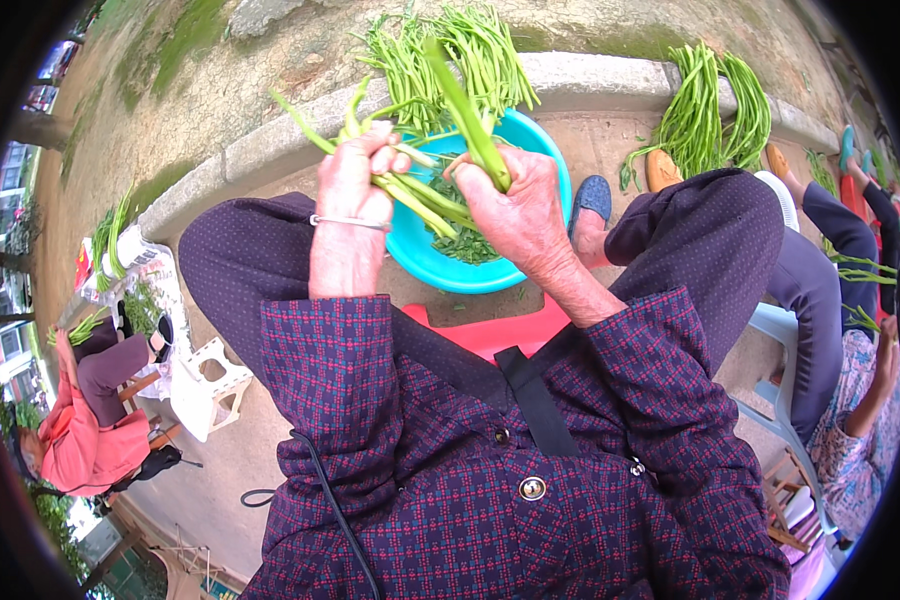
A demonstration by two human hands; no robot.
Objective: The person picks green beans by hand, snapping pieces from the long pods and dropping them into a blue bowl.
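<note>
Over a turquoise plastic basin (461, 283), my left hand (356, 176) grips several green vegetable stems (412, 196), whose ends stick out on both sides of the fist. A pale bracelet circles that wrist. My right hand (514, 199) is closed around a thicker green stalk (461, 112) that points up and away from me; its upper end is blurred. Torn green leaves (469, 244) lie in the basin below both hands. Just beyond the basin's far rim, a large heap of long green stems (450, 67) rests across the concrete kerb.
The concrete kerb (262, 154) curves around in front of me. More stem bundles (701, 112) drape over it at right. A seated person (94, 450) with stems is at left, near a white folding stool (210, 382). Another person (844, 442) sits close at right.
</note>
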